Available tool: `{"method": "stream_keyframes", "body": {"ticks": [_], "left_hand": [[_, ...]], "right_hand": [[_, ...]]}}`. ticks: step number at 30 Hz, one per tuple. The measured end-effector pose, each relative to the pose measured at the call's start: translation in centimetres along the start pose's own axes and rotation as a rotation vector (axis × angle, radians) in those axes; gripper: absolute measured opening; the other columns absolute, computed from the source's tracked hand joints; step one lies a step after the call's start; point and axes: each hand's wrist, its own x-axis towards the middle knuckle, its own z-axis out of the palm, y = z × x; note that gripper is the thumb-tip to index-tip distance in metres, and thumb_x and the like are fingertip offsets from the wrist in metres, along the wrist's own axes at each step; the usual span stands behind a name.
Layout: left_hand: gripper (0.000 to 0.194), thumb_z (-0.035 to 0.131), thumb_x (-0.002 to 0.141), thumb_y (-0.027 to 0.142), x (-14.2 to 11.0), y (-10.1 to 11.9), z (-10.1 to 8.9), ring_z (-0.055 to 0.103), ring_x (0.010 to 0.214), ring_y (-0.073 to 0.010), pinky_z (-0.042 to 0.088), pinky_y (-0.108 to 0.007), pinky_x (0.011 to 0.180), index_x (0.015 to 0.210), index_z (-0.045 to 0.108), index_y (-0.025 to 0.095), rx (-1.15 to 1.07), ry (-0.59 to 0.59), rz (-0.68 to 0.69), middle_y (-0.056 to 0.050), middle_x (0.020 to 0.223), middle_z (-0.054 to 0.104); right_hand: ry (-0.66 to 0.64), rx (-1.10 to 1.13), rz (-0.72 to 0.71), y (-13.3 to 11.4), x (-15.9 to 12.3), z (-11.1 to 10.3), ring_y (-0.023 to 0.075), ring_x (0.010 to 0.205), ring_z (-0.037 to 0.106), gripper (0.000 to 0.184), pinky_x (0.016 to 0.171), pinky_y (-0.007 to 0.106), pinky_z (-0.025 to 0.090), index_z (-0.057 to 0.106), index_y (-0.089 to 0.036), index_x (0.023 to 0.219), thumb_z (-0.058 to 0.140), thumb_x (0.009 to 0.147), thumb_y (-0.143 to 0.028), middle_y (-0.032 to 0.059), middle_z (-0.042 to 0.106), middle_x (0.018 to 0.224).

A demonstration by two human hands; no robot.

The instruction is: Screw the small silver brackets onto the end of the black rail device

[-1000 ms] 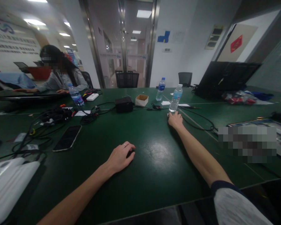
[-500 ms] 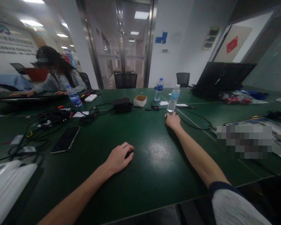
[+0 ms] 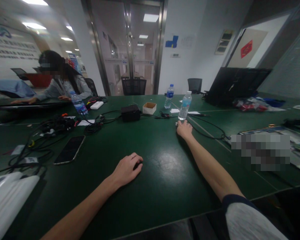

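My left hand [image 3: 128, 168] rests on the green table [image 3: 155, 186], its fingers loosely bent, thumb apart from them and nothing visible between. A ring is on one finger. Farther off to the right, my right hand [image 3: 184, 130] reaches out with its fingers bent down at the tabletop. White bits of a small thing show at its fingertips; the hand hides the rest. Just behind these fingers stands an upright clear water bottle [image 3: 185, 106] with a white cap. Beyond it stands another bottle [image 3: 169, 97] with a blue cap and label.
A small open box [image 3: 149, 108] and a black box [image 3: 130, 113] sit mid-table among cables. At left lie a phone [image 3: 70, 150], tangled cables [image 3: 56, 125] and a white power strip [image 3: 12, 200]. A black monitor [image 3: 236, 85] stands right. Another person [image 3: 62, 80] sits at far left.
Both hands and the things on the table stay in place; only the camera view has shifted very slightly.
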Motion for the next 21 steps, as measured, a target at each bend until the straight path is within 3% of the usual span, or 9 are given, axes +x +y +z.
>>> {"method": "stream_keyframes", "body": {"ticks": [3, 8, 13, 17, 21], "left_hand": [[0.023, 0.045, 0.093, 0.027, 0.01, 0.08, -0.04, 0.057, 0.089, -0.0183, 0.05, -0.031, 0.077, 0.11, 0.058, 0.018, 0.0, 0.002, 0.009, -0.005, 0.107, 0.058], [0.023, 0.045, 0.093, 0.027, -0.01, 0.03, 0.02, 0.057, 0.088, -0.0182, 0.05, -0.031, 0.075, 0.108, 0.058, 0.018, 0.004, 0.013, 0.018, -0.005, 0.105, 0.058], [0.022, 0.046, 0.092, 0.027, 0.04, -0.09, 0.11, 0.057, 0.087, -0.0183, 0.049, -0.031, 0.075, 0.108, 0.059, 0.018, 0.011, 0.015, 0.025, -0.005, 0.104, 0.058], [0.022, 0.046, 0.092, 0.027, 0.05, -0.04, 0.09, 0.057, 0.085, -0.0184, 0.049, -0.032, 0.074, 0.106, 0.06, 0.017, 0.027, 0.025, 0.031, -0.005, 0.102, 0.058], [0.022, 0.046, 0.093, 0.028, 0.0, -0.01, 0.05, 0.057, 0.087, -0.0182, 0.05, -0.031, 0.075, 0.107, 0.059, 0.018, 0.013, 0.011, 0.017, -0.005, 0.104, 0.058]], "right_hand": [[-0.018, -0.007, 0.005, -0.05, 0.08, -0.1, 0.033, 0.114, 0.045, 0.037, 0.089, 0.045, 0.033, 0.05, -0.023, 0.126, 0.03, 0.096, -0.026, 0.019, 0.036, 0.134], [-0.02, -0.014, 0.01, -0.06, 0.05, -0.2, 0.0326, 0.115, 0.045, 0.043, 0.089, 0.044, 0.034, 0.036, -0.026, 0.138, 0.03, 0.095, -0.025, 0.0203, 0.036, 0.136], [-0.028, -0.021, 0.002, 0.0, -0.04, -0.24, 0.0323, 0.114, 0.045, 0.039, 0.089, 0.044, 0.034, 0.046, -0.025, 0.13, 0.03, 0.095, -0.025, 0.0191, 0.036, 0.136], [-0.013, -0.015, 0.003, 0.03, -0.11, -0.35, 0.0321, 0.113, 0.046, 0.041, 0.087, 0.043, 0.035, 0.041, -0.025, 0.134, 0.029, 0.095, -0.023, 0.0189, 0.038, 0.134], [-0.014, -0.014, 0.002, -0.01, -0.2, -0.45, 0.0322, 0.113, 0.047, 0.037, 0.088, 0.043, 0.035, 0.048, -0.024, 0.127, 0.031, 0.094, -0.022, 0.0184, 0.038, 0.134]]}}
